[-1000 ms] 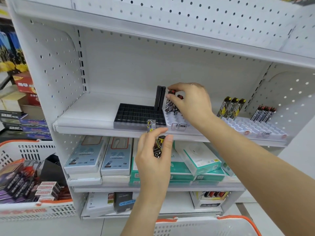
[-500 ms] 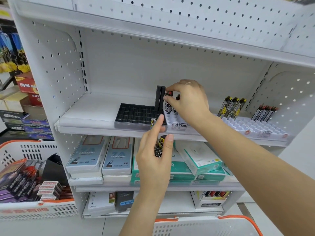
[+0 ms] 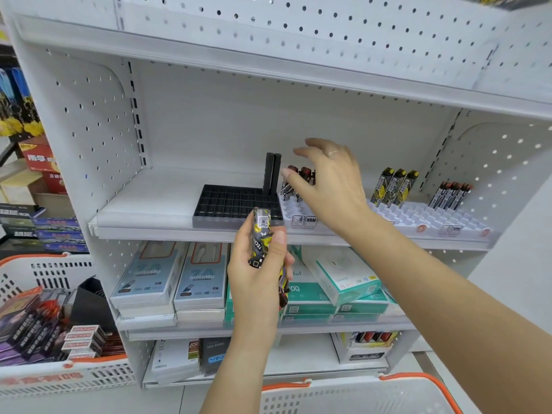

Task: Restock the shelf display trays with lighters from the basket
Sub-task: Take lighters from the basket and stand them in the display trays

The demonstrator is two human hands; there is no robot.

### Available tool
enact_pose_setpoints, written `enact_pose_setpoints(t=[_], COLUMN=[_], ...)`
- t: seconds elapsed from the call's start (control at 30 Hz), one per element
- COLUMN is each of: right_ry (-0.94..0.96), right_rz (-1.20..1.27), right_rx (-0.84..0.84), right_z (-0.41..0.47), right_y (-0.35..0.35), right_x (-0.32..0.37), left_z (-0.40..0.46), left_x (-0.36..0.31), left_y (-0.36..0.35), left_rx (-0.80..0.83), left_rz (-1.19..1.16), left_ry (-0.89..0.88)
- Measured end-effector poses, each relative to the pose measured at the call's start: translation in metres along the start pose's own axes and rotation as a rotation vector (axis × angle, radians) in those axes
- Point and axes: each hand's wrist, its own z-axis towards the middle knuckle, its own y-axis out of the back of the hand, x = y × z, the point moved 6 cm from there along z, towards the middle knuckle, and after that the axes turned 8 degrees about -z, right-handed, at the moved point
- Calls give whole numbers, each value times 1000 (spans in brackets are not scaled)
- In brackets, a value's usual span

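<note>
Head view. Landmark: black grid tray on the middle shelf. Left hand is below the tray's front edge and grips a small bunch of yellow-and-black lighters, upright, one raised above the fingers. Right hand is just right of the tray, over the white display tray, fingers spread wide and holding nothing. Red-topped lighters stand in the white tray's back row beneath those fingers; whether they touch, I cannot tell. Two black lighters stand in the black tray's back right corner. White basket sits far below the tray.
</note>
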Motion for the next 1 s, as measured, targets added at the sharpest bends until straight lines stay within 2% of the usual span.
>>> enact_pose_setpoints(t=[0.1,0.23,0.33,0.43,0.57,0.63,0.73,0.8,0.9,1.0], right_ry=[-101,-365,-541,-715,-771,-865,-1050,-1153,-1187,-1262], right_rz=[387,853,1048,1292,1448,1496,1611,1644,1652,1680], right_rx=[-114,106,280,347,182,111,-52,-146,-215,-267], right_z=[-59,-139,-176,-198,-215,-226,-243,-250,-252,-254], right_y=[34,36,28,37,57,52,45,42,45,53], right_x=[-4,-29,-45,-57,-84,-96,-114,-126,-140,-149], left_z=[-11,-31,-46,-63,-85,-95,-115,-128,-139,-136], left_x=[-5,3,14,20,33,45,65,80,90,93], left_y=[-14,-40,-67,-98,-137,-152,-169,-176,-188,-199], left_rx=[67,140,211,226,170,145,195,259,361,393], left_rz=[28,52,89,139,168,187,289,343,360,313], left_ry=[-17,54,130,143,23,-20,-58,-33,42,211])
